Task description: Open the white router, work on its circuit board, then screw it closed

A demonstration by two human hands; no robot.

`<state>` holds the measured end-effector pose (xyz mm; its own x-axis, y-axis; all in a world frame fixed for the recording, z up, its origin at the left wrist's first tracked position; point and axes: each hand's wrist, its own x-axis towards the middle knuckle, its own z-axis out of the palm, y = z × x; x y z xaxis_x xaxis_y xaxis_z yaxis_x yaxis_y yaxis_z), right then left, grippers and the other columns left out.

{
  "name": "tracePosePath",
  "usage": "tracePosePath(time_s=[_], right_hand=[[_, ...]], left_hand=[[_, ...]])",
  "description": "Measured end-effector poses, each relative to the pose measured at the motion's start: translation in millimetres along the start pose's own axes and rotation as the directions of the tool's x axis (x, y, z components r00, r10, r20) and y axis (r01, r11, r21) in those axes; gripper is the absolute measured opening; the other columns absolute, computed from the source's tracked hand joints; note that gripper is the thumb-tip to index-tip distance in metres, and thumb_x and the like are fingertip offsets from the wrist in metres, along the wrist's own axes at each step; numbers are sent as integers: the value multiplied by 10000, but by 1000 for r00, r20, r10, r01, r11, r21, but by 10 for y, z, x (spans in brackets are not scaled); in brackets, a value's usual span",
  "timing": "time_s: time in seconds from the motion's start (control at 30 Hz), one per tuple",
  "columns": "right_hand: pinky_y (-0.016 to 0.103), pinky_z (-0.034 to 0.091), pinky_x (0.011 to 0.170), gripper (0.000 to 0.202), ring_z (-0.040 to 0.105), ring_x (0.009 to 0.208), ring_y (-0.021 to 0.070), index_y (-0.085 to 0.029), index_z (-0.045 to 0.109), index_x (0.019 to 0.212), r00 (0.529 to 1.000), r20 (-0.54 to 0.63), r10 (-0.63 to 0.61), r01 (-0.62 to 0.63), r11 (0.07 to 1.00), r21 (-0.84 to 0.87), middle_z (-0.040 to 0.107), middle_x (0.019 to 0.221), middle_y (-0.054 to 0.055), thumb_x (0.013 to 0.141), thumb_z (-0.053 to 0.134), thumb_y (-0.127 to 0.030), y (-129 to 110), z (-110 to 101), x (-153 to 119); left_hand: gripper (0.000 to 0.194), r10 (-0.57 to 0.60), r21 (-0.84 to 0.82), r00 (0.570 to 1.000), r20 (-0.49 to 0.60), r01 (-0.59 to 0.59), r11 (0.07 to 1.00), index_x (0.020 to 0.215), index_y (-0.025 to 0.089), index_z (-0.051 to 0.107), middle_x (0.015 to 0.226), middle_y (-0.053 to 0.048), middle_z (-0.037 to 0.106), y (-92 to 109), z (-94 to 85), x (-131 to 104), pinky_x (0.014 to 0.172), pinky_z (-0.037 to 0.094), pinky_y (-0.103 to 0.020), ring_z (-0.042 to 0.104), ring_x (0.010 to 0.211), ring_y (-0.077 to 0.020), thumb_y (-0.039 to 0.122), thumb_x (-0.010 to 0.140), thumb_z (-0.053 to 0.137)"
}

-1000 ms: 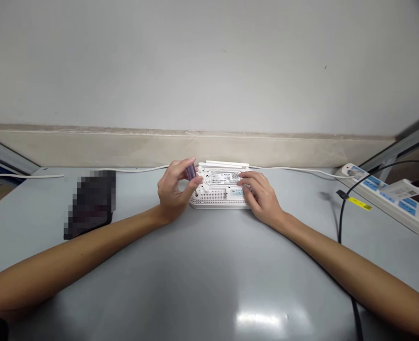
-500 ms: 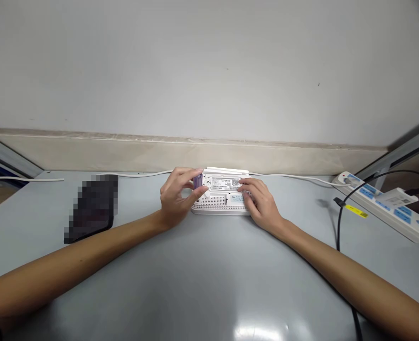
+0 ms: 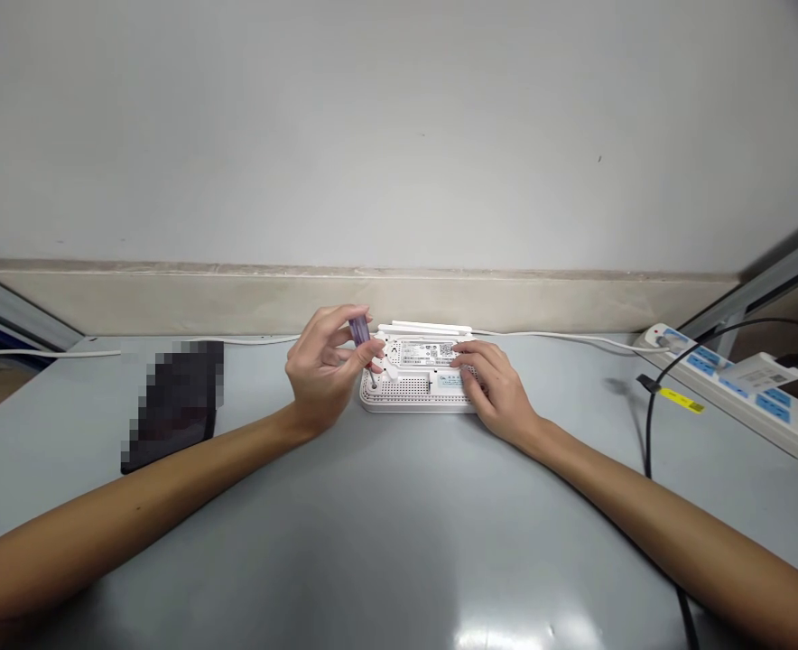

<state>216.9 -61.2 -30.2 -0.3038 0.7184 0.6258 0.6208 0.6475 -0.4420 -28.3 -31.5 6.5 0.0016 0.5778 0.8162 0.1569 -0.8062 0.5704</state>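
Observation:
A white router lies underside up near the wall, showing its printed label, vent slots and folded antennas along the back. My left hand pinches the purple translucent handle of a screwdriver between thumb and fingers. The screwdriver leans, its shaft running down to a screw hole at the router's front left corner; whether the tip sits in a screw is too small to tell. Over the router's right end lies my right hand, fingers bent on the label side and holding it against the table.
At the left lies a dark, pixelated flat object. A white power strip with a plugged-in adapter stands at the right. A black cable with a yellow tag hangs across the table there. White cable runs along the wall.
My left hand and the screwdriver have shifted left and slightly up, and the screwdriver's shaft now shows at the front left corner. My right hand stays on the router.

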Motion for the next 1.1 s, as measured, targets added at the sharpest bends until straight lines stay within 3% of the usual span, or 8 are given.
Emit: tracePosePath(time_s=[0.3,0.57,0.8,1.1], right_hand=[[484,442,964,221,524,1149,258,-236,579,1046,1000,-3,1,-1,1000,2,602,1182,88,929,416,-144,-6,2,-5],[479,441,968,220,521,1154,253,-230,579,1050,1000,3,-6,6,1000,-5,602,1179,92,932,417,-140,-13,-3,-1],[486,443,965,228,524,1155,257,-236,579,1057,1000,6,-12,12,1000,-11,601,1183,93,931,412,-146,2,-2,-8],[476,439,972,219,525,1153,255,-229,581,1044,1000,4,-11,11,1000,-17,601,1183,95,934,410,-149,-7,-13,3]], left_hand=[[413,48,17,999,-26,-47,999,1167,257,615,1036,-5,566,43,-28,85,523,649,-241,662,673,-83,136,791,736],[435,46,6,997,55,-46,999,1194,278,616,1035,-4,591,-112,-4,-117,505,628,-220,658,668,-77,114,802,715],[347,196,-21,974,109,-195,981,1272,284,584,1066,-50,665,-118,-35,-136,599,620,-269,709,757,-125,153,967,483],[463,239,175,970,45,-243,954,1220,334,609,1048,-9,638,-236,-63,-157,609,611,-248,665,737,-105,191,799,738]])
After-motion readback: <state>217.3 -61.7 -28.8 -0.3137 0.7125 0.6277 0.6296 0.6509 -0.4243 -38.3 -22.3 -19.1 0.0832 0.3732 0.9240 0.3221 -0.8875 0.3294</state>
